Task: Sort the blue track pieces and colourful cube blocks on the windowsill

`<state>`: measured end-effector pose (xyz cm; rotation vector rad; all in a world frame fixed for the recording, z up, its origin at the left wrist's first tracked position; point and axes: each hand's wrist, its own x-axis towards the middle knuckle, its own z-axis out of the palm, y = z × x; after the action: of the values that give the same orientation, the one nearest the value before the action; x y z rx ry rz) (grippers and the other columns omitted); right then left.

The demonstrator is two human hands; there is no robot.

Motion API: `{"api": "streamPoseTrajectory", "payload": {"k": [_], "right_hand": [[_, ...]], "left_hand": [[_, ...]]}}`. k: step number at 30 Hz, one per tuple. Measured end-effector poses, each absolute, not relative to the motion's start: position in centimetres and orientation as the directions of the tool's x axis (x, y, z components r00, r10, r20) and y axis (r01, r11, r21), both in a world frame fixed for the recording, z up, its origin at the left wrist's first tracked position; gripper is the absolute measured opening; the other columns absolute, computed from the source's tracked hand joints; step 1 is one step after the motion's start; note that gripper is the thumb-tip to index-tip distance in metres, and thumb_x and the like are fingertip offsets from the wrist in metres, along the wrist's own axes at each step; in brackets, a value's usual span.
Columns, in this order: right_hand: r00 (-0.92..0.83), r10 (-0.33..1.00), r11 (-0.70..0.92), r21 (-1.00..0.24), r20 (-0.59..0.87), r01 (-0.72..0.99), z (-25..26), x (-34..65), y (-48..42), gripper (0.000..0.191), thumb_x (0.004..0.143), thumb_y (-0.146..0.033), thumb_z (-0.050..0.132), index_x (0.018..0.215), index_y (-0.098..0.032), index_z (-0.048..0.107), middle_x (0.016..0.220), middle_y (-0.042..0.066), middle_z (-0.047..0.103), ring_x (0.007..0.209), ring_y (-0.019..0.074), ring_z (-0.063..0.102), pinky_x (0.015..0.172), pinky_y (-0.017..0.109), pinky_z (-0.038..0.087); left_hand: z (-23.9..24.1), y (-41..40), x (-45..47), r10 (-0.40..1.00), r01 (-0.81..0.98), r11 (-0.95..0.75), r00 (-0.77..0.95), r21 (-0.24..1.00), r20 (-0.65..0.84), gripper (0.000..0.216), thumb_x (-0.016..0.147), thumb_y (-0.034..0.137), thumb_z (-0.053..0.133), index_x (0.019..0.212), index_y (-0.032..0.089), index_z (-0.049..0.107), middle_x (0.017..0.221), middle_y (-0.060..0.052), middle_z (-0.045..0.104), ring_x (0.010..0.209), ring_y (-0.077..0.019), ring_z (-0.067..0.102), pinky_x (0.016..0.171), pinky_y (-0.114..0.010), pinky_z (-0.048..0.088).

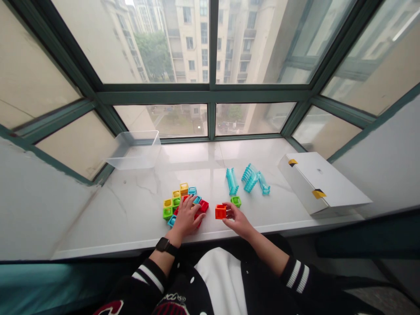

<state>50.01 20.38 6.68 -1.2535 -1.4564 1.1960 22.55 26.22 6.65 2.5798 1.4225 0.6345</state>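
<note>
Between the thumb and fingers of my right hand (236, 220) is an orange toy block (220, 212) with a hollow face. Just behind that hand, a green block (236, 201) stands on the white sill. My left hand (189, 217) lies with fingers spread over a cluster of coloured blocks, covering part of it. Around it show yellow blocks (176, 194), green blocks (167, 213), blue blocks (192, 190) and a red block (204, 205). Farther back on the right lie a straight clear-blue track piece (232, 181) and curved clear-blue pieces (250, 177).
A clear plastic bin (134, 162) stands at the back left by the window. To the right sits a white box (328, 181) with yellow-and-black tabs. The sill's front edge (288, 231) runs close to my body.
</note>
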Motion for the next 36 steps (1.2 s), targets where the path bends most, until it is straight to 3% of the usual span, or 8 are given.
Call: {"api": "streamPoseTrajectory", "payload": {"k": [2, 6, 8, 11, 19, 24, 32, 36], "right_hand": [[-0.125, 0.991, 0.06, -0.984, 0.039, 0.166, 6.8, 49.8, 20.3, 0.059, 0.082, -0.027, 0.072, 0.139, -0.027, 0.053, 0.126, 0.009, 0.07, 0.103, 0.0218, 0.072, 0.092, 0.041, 0.062], [-0.147, 0.986, 0.096, -0.989, 0.079, 0.112, 7.3, 49.1, 20.2, 0.063, 0.085, -0.03, 0.074, 0.144, -0.027, 0.05, 0.13, 0.01, 0.068, 0.111, 0.0239, 0.072, 0.096, 0.043, 0.061], [-0.176, 0.978, 0.124, -0.99, 0.11, 0.071, 7.8, 48.7, 20.1, 0.062, 0.088, -0.032, 0.075, 0.145, -0.028, 0.05, 0.131, 0.01, 0.068, 0.113, 0.0247, 0.072, 0.098, 0.044, 0.061], [-0.212, 0.965, 0.166, -0.986, 0.156, 0.029, 8.4, 48.4, 20.0, 0.059, 0.092, -0.034, 0.074, 0.146, -0.028, 0.051, 0.135, 0.011, 0.067, 0.117, 0.0253, 0.072, 0.104, 0.046, 0.059], [-0.213, 0.959, 0.195, -0.981, 0.187, 0.018, 8.0, 48.9, 20.0, 0.061, 0.097, -0.035, 0.07, 0.153, -0.031, 0.049, 0.147, 0.012, 0.059, 0.126, 0.0263, 0.068, 0.111, 0.048, 0.055], [-0.201, 0.97, 0.154, -0.985, 0.138, 0.071, 8.5, 48.6, 20.0, 0.072, 0.089, -0.04, 0.079, 0.155, -0.03, 0.049, 0.148, 0.012, 0.06, 0.127, 0.0298, 0.067, 0.11, 0.049, 0.056], [-0.157, 0.976, 0.181, -0.958, 0.148, 0.223, 9.0, 49.0, 19.8, 0.071, 0.082, -0.034, 0.08, 0.149, -0.029, 0.057, 0.145, 0.01, 0.064, 0.126, 0.031, 0.066, 0.106, 0.048, 0.057], [-0.125, 0.984, 0.154, -0.957, 0.127, 0.244, 9.7, 50.3, 19.7, 0.069, 0.082, -0.036, 0.081, 0.147, -0.027, 0.058, 0.14, 0.01, 0.067, 0.12, 0.0294, 0.069, 0.104, 0.046, 0.058]], "left_hand": [[7.7, 25.5, 23.3, 0.826, 0.735, -0.561, 0.467, 0.381, 0.316, 0.031, 0.097, 0.043, 0.063, 0.122, 0.026, 0.072, 0.153, -0.012, 0.057, 0.15, -0.0361, 0.043, 0.13, -0.063, 0.022], [9.2, 23.6, 25.7, 0.863, 0.526, -0.476, 0.436, 0.705, 0.257, 0.061, 0.095, 0.045, 0.069, 0.15, 0.025, 0.051, 0.148, -0.013, 0.061, 0.139, -0.0302, 0.058, 0.118, -0.051, 0.048], [9.5, 22.8, 26.8, 0.882, 0.381, -0.386, 0.418, 0.84, 0.216, 0.068, 0.093, 0.044, 0.072, 0.153, 0.025, 0.047, 0.145, -0.014, 0.063, 0.131, -0.0287, 0.065, 0.111, -0.047, 0.056], [9.5, 22.3, 27.9, 0.903, 0.232, -0.294, 0.385, 0.927, 0.19, 0.061, 0.093, 0.041, 0.073, 0.148, 0.025, 0.052, 0.139, -0.014, 0.066, 0.123, -0.0282, 0.07, 0.106, -0.047, 0.06], [9.5, 22.4, 27.6, 0.913, 0.227, -0.292, 0.356, 0.929, 0.2, 0.055, 0.09, 0.033, 0.077, 0.141, 0.028, 0.056, 0.132, -0.009, 0.069, 0.109, -0.0222, 0.072, 0.093, -0.039, 0.063], [9.4, 21.8, 27.7, 0.903, 0.345, -0.385, 0.333, 0.856, 0.272, 0.058, 0.09, 0.034, 0.079, 0.143, 0.029, 0.056, 0.134, -0.009, 0.067, 0.112, -0.0232, 0.069, 0.092, -0.04, 0.061], [9.7, 21.5, 27.9, 0.863, 0.396, -0.466, 0.402, 0.791, 0.307, 0.059, 0.093, 0.038, 0.076, 0.146, 0.028, 0.052, 0.13, -0.011, 0.067, 0.099, -0.0219, 0.068, 0.086, -0.04, 0.061], [9.8, 22.0, 27.1, 0.839, 0.421, -0.497, 0.456, 0.759, 0.296, 0.067, 0.09, 0.038, 0.079, 0.15, 0.029, 0.049, 0.14, -0.012, 0.064, 0.121, -0.0288, 0.065, 0.102, -0.048, 0.057]]}}
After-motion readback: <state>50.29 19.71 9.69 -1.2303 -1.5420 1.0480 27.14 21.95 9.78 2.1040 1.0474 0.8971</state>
